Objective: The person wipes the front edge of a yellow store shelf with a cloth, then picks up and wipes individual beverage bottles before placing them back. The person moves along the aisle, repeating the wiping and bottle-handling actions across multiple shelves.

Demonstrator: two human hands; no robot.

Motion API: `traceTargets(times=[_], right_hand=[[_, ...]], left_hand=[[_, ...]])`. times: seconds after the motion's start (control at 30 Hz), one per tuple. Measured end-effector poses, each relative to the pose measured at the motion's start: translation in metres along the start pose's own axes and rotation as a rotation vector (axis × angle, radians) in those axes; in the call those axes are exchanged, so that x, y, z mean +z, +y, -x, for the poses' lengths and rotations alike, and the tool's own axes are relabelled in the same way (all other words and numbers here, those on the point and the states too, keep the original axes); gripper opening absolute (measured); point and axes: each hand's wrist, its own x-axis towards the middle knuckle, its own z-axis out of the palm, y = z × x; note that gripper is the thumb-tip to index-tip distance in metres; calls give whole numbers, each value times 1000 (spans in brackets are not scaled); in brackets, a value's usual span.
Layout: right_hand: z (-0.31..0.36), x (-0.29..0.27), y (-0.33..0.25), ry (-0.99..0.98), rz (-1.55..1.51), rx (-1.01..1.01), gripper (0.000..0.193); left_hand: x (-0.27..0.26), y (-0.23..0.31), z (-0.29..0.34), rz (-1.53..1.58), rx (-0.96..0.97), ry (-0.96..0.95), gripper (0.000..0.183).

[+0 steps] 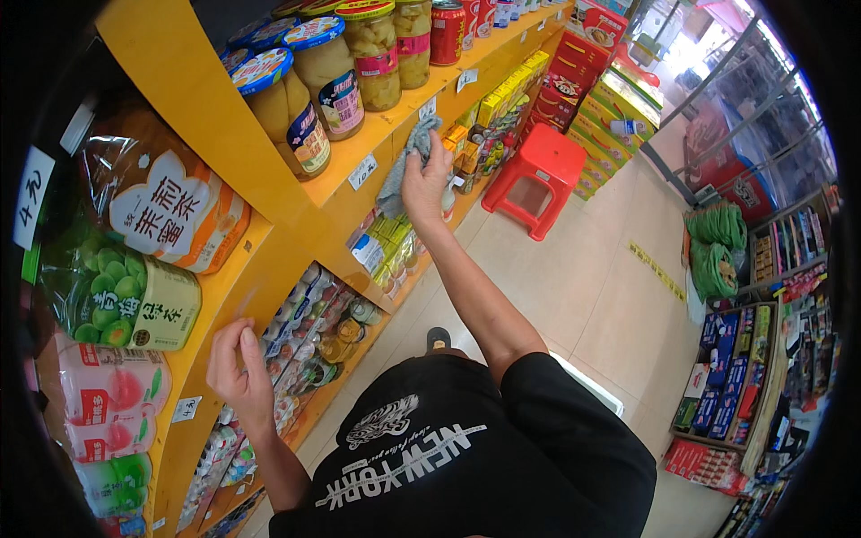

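Observation:
A grey cloth (pixel 392 193) is bunched in my right hand (pixel 427 179), pressed against the front edge of the yellow shelf (pixel 372 148) beside the price tags. My right arm is stretched forward. On that shelf, just left of the cloth, stand glass jars of preserved fruit (pixel 296 121) with coloured lids. Lower and to the left, my left hand (pixel 240 372) hangs near the yellow shelf edge with its fingers loosely bent and nothing visible in it. Big drink packs, one orange (pixel 166 197) and one green (pixel 121 291), sit on the shelf beyond it.
Ahead, a red plastic stool (pixel 538 179) stands on the tiled floor (pixel 574 278) beside stacked cartons (pixel 610 134). Small packaged goods (pixel 309 332) fill the lower shelves. Along the right side are boxes of goods (pixel 726 372) and green bundles (pixel 717 247).

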Motion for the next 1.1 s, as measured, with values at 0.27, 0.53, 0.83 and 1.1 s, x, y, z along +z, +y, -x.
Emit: traceTargets(times=[0.27, 0.53, 0.83, 1.1], right_hand=[[17, -6, 10, 29, -11, 73, 44], [-63, -37, 25, 200, 14, 25, 44], [-190, -59, 56, 353, 39, 117, 43], [-273, -46, 105, 176, 54, -41, 44]], left_hand=[[-2, -4, -1, 18, 81, -14, 8], [4, -5, -3, -6, 86, 18, 8], [19, -2, 4, -77, -115, 214, 16], [37, 2, 6, -175, -286, 427, 30]])
